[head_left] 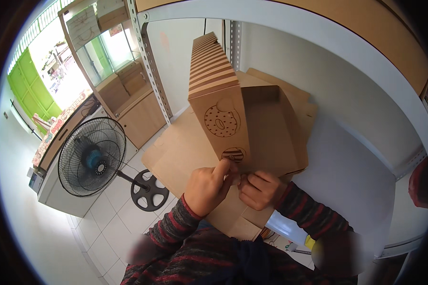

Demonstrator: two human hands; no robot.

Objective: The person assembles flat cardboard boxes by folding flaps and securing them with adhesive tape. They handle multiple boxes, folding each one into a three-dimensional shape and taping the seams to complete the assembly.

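Note:
A brown cardboard donut box (268, 130) stands open in front of me. Its lid (216, 99), with brown stripes and printed donuts, is raised along the left side. At the near corner, just below a striped donut print, both my hands meet. My left hand (205, 190) pinches the cardboard there between thumb and fingers. My right hand (260, 190) is closed on the same corner, its fingers curled against the box's near edge. The fingertips hide the exact piece of cardboard they grip. Inside, the visible part of the box holds nothing.
Flat cardboard sheets (171, 147) lie under the box on a grey shelf surface (352, 147). White slotted metal posts (150, 61) frame it. To the left are a black standing fan (92, 156) and a wooden glass cabinet (140, 111). Something red (423, 184) is at the far right.

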